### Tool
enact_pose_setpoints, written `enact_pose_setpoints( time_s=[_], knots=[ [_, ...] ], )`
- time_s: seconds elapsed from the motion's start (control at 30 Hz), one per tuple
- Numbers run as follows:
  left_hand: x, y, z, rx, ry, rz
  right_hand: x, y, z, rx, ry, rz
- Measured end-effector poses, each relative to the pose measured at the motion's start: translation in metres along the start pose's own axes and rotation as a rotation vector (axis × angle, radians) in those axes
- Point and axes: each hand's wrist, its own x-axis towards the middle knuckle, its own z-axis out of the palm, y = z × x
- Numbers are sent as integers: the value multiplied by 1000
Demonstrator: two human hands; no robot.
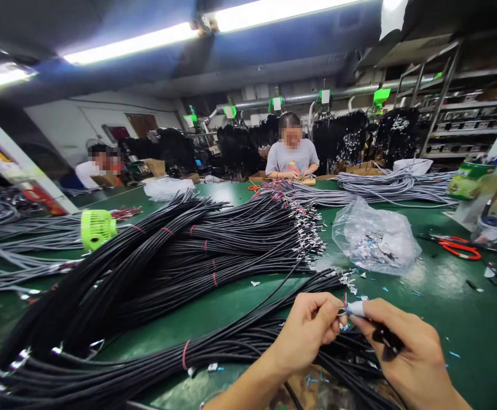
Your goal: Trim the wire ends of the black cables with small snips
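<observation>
My left hand is closed in a pinch on the end of a black cable, at the front right of the table. Thin coloured wires stick out from its fingertips, one of them red. My right hand meets it there, thumb and index finger pinched at the wires. A white cover sits on that index fingertip. Tucked in the right palm is a small dark object whose kind I cannot make out. Beneath both hands lies a bundle of black cables, bound with a red tie.
Tied black cables fill the table's left and middle. A clear plastic bag of scraps and red-handled pliers lie to the right. Beyond are grey cables, a green fan and a seated person; another person sits far left.
</observation>
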Motion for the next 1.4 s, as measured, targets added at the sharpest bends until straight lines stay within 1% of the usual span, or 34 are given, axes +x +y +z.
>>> enact_pose_setpoints(
  time_s=[0.07, 0.17, 0.23, 0.33, 0.43, 0.53, 0.7, 0.83, 0.97, 1.13, 1.27, 1.4],
  knots=[
    [0, 3, -1, 11, 1, 10, 3, 2, -4, -14, -27, 35],
    [-2, 6, -3, 44, -4, 40, 7, 6, -15, -75, -114, 91],
    [-3, 6, -4, 43, -13, 49, 7, 9, -21, -156, -126, 51],
    [-3, 5, -6, 8, -21, 22, 3, 13, -24, -256, -122, -62],
    [-4, 4, -7, 19, -25, -2, 1, 14, -23, -287, -129, -146],
    [-4, 3, -10, 91, -29, 9, 6, 11, -23, -254, -147, -211],
    [-5, 4, -13, 174, -43, -7, 14, 6, -26, -210, -221, -246],
    [-5, 8, -13, 182, -61, -19, 11, 9, -27, -185, -272, -246],
    [-4, 9, -12, 160, -77, -20, 7, 13, -27, -173, -246, -242],
    [-5, 10, -12, 141, -67, -15, 9, 10, -29, -208, -194, -262],
    [-5, 12, -12, 172, -66, -19, 10, 9, -28, -233, -189, -283],
    [-5, 12, -11, 177, -73, -26, 9, 11, -27, -188, -200, -254]
  ],
)
